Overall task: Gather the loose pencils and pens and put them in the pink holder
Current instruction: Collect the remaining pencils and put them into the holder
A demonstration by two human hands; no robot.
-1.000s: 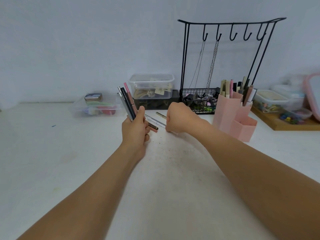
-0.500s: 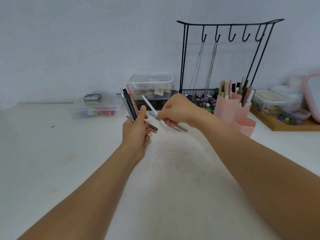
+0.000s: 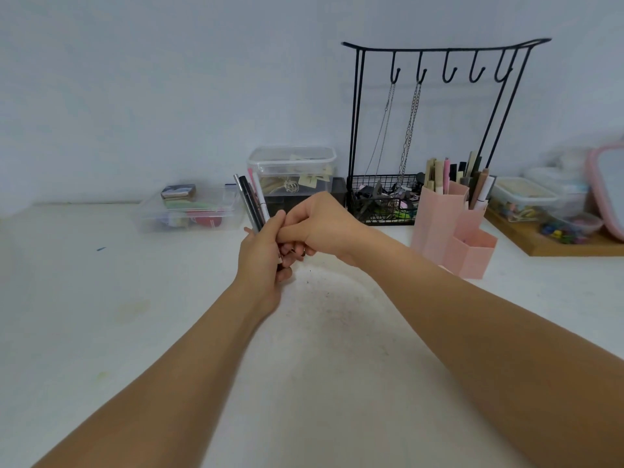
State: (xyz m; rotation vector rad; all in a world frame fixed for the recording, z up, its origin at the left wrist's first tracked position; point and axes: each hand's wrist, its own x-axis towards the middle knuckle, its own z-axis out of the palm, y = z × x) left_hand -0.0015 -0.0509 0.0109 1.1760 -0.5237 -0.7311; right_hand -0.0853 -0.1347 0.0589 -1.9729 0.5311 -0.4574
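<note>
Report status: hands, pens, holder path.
Left hand grips pen bundle; right hand pinching at it. Pink holder to the right, path unobstructed.

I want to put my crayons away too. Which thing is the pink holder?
Find the tall black wire rack with hooks at the back of the white table. The pink holder stands at its right foot, already holding pens. It is the only pink angular cluster of cups; the nearby boxes are clear plastic.

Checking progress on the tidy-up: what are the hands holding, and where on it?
The left hand grips a bundle of pens by its lower ends; the right hand meets it there.
</note>
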